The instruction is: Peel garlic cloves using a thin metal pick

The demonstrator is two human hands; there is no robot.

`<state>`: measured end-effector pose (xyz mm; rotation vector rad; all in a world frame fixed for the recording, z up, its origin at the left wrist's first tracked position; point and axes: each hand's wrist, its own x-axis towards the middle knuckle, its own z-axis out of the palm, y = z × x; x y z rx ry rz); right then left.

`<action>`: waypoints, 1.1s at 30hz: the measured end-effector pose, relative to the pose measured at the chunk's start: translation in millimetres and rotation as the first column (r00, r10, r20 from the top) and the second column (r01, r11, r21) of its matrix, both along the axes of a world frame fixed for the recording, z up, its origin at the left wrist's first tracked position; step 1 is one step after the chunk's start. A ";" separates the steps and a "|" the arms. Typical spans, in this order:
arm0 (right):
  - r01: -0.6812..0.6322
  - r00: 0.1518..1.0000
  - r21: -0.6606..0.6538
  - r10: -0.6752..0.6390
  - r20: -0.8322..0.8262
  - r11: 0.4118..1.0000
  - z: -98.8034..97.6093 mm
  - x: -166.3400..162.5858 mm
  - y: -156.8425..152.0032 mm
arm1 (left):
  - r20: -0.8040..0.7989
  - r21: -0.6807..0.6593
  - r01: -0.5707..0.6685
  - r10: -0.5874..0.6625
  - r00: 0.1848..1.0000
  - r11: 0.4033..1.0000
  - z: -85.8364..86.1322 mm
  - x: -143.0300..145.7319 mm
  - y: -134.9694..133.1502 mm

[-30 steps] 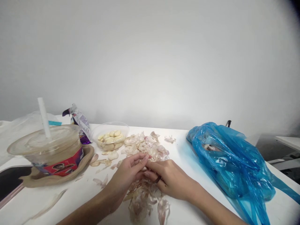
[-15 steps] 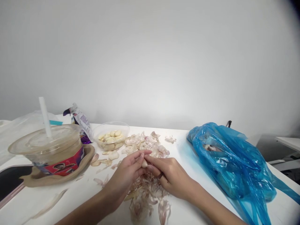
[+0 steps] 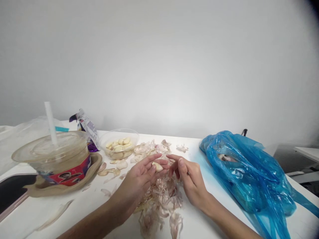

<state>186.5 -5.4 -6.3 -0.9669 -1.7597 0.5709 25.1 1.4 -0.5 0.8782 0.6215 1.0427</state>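
- The left hand (image 3: 138,182) comes in from the lower left, with its forearm lying low over the tabletop (image 3: 82,209) and its palm turned up and inward.
- Its fingers (image 3: 155,157) are partly curled and pinch a peeled garlic clove (image 3: 157,166) between the thumb and the fingertips. The clove is held just above the tabletop, between the two hands.
- The right hand (image 3: 191,181) reaches in from the lower right with its wrist raised and its knuckles up. Its fingers (image 3: 172,157) are loosely bent and grip nothing. The forefinger stretches toward the clove and seems to touch its right end, though the view is too small to be sure.
- At the far left edge lies a dark phone (image 3: 11,192).
- Beside it, a lidded drink cup (image 3: 59,159) with a white straw (image 3: 50,122) stands in a brown holder (image 3: 74,187).
- Behind the cup leans a purple snack packet (image 3: 86,127).
- A clear bowl (image 3: 119,146) of peeled cloves sits just beyond the left hand.
- Garlic skins (image 3: 159,202) are heaped under and between both hands, with more of them lying near the bowl.
- A crumpled blue plastic bag (image 3: 249,172) lies to the right, apart from the right hand.
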 end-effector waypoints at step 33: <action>-0.248 0.867 -0.327 0.058 -0.496 0.912 2.2 -1.4 -3.0 | -0.141 0.026 -0.071 0.074 0.987 0.997 -2.4 -1.7 -0.7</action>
